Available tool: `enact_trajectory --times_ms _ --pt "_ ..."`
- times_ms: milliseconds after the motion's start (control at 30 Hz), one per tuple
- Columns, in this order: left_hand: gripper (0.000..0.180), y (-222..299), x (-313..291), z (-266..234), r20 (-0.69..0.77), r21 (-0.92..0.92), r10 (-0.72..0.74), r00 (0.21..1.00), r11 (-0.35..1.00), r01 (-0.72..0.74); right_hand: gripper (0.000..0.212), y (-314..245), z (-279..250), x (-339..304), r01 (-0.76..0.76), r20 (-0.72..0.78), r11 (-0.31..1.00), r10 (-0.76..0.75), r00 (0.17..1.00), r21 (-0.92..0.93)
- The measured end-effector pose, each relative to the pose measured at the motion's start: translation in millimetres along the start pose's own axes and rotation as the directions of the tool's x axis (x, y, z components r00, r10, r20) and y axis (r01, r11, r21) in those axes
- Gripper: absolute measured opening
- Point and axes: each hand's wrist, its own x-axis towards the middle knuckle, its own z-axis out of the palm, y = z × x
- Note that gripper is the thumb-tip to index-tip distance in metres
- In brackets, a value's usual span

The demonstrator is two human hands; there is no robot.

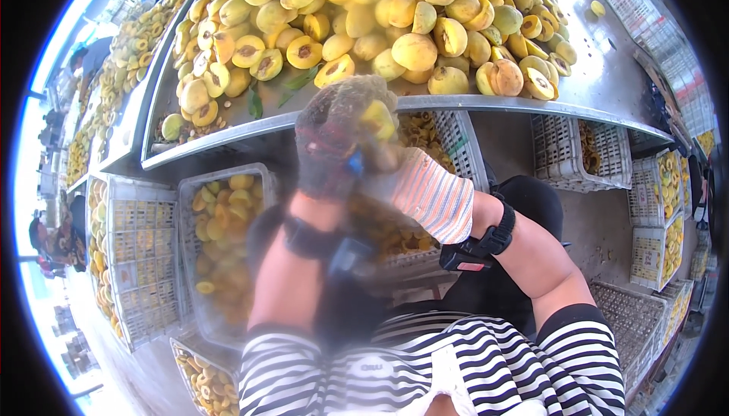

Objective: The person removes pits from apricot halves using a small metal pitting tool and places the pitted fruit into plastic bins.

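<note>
Both of my gloved hands meet at the table's near edge. My left hand (330, 139), in a dark, dirty knitted glove, is closed around a yellow peach (377, 120). Close against it is my right hand (418, 188), in a pale glove with orange and grey stripes, its fingers curled and partly blurred. A small blue thing (355, 162) shows between the hands, too smeared to name; it may be in the right hand. Beyond them a big heap of yellow peaches (364, 28), many halved with brown pits or hollows, covers the metal table (425, 102).
A grey crate (267, 180) of peach pieces stands at my left, beside stacked white crates (144, 264). Below the table edge are more crates, one (463, 146) near my knees and others (581, 177) at right. People work at another fruit-covered table (125, 146) far left.
</note>
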Motion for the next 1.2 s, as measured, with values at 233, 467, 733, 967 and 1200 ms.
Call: enact_trajectory --times_ms 233,467,733,967,1200 --pt "0.027 17.2 10.6 -8.1 0.27 0.351 0.066 0.961 0.922 -0.162 0.01 3.8 9.3 -11.2 0.142 -0.014 0.989 -0.141 0.99 0.052" --pt "0.027 11.6 -2.8 1.8 -0.029 -0.12 -0.14 0.99 0.984 0.135 0.006 -6.5 -14.4 -1.4 0.455 0.165 0.74 -0.434 0.886 -0.496" --pt "0.042 19.5 10.8 -17.1 0.526 0.061 -0.145 0.838 0.989 0.133 0.01 -20.0 -9.0 -19.9 0.037 0.073 0.938 -0.066 0.995 0.346" --pt "0.041 0.1 -16.4 -22.1 0.085 -0.307 -0.125 0.988 0.941 0.145 0.011 -58.2 -70.3 -28.8 -0.747 0.64 0.38 0.387 0.664 0.546" --pt "0.029 107.7 -84.3 -95.8 -0.077 0.294 -0.034 0.996 0.954 0.055 0.012 -51.1 -77.4 -51.1 -0.638 0.508 0.737 0.471 0.722 0.223"
